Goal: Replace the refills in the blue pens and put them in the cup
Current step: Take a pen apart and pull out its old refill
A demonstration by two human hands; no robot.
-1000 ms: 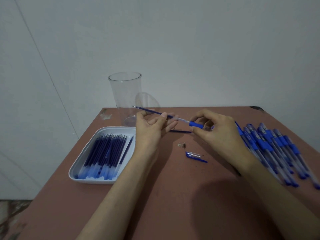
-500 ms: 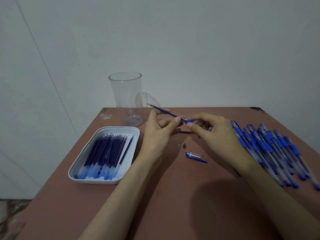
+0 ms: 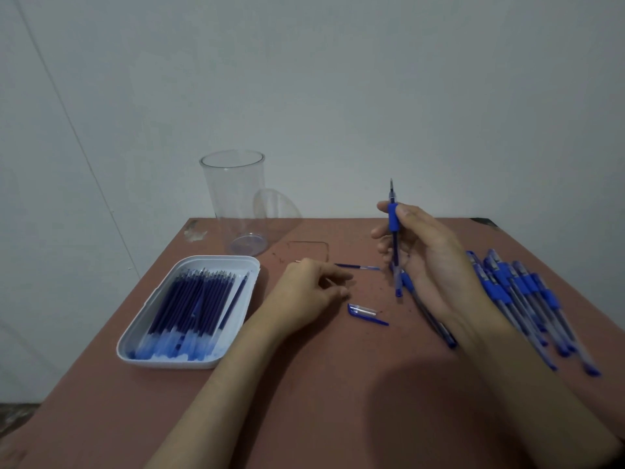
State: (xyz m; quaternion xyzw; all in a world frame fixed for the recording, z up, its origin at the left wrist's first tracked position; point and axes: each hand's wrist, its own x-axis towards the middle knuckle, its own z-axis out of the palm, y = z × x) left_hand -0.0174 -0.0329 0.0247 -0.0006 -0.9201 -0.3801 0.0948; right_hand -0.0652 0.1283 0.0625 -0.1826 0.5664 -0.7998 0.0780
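My right hand [image 3: 433, 262] holds a blue pen [image 3: 393, 231] upright above the table, its writing end up and uncapped. My left hand [image 3: 311, 291] rests on the table left of it, fingers curled together at the spot where a small pen tip lay; the tip is hidden. A loose refill [image 3: 358, 266] lies just beyond those fingers. The pen's cap [image 3: 365, 313] lies in front of them. A clear cup [image 3: 236, 204] stands with nothing in it at the back left. A white tray [image 3: 216, 260] holds several refills [image 3: 192, 309].
A heap of several blue pens [image 3: 527, 299] lies at the right, partly under my right forearm. The brown table [image 3: 304, 401] ends close behind the cup, against a white wall. The tray sits near the table's left edge.
My right hand has lifted the pen and turned it upright, with the refill now inside. My left hand let go of it and dropped to the table where the tip lay.
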